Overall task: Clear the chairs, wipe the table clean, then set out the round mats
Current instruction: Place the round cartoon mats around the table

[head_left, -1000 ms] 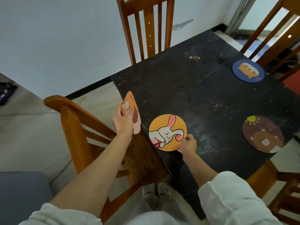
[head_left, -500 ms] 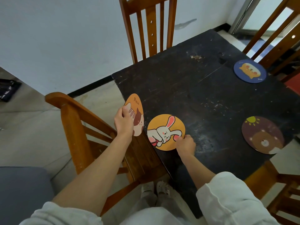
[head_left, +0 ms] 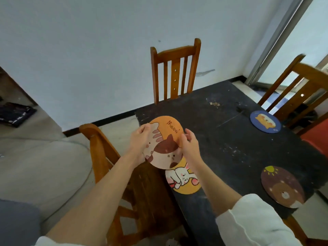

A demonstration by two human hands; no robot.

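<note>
Both hands now meet on the cat mat [head_left: 164, 147], lifted flat over the near left corner of the table [head_left: 230, 148]: the left hand [head_left: 140, 141] grips its left rim, fingers curled over the edge, while the right hand [head_left: 189, 142] touches the right rim with fingers loosely spread. A second ago the left hand held this mat edge-on beside the table and the right hand was settling the rabbit mat [head_left: 182, 180]; that mat now lies released at the near edge, partly hidden under the raised one. Three mats are thus placed and the fourth is probably next, perhaps before the far chair [head_left: 174, 71]. Farther right lie the bear mat [head_left: 282, 188] and the blue mat [head_left: 265, 121]. Dark, scuffed tabletop with pale specks; wooden chairs around it; white wall behind.
</note>
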